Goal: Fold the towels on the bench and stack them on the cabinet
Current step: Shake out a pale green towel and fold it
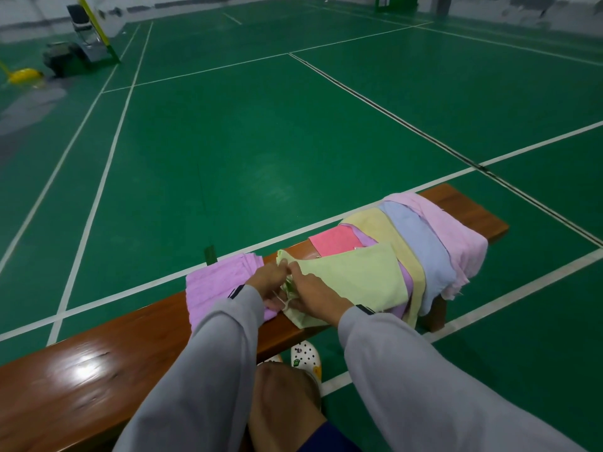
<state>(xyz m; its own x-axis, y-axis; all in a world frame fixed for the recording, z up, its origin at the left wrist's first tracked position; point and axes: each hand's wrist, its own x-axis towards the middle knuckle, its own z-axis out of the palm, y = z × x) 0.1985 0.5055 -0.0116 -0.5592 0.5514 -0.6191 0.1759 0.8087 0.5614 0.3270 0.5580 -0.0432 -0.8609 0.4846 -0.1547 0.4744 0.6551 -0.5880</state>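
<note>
A light green towel (355, 275) lies partly folded across the brown wooden bench (98, 380). My left hand (267, 282) pinches its left edge and my right hand (313, 295) grips the same edge just beside it. To the left lies a purple towel (212, 285), partly under my left wrist. On the right, a heap of towels drapes over the bench: red (332, 241), yellow (375, 230), blue (421, 243) and pink (456, 230). No cabinet is in view.
The bench stands on a green sports court with white lines (98, 190). My knee (284, 402) and a white spotted shoe (305, 355) are below the bench edge. A chair (81, 24) and a yellow object (23, 76) stand far left.
</note>
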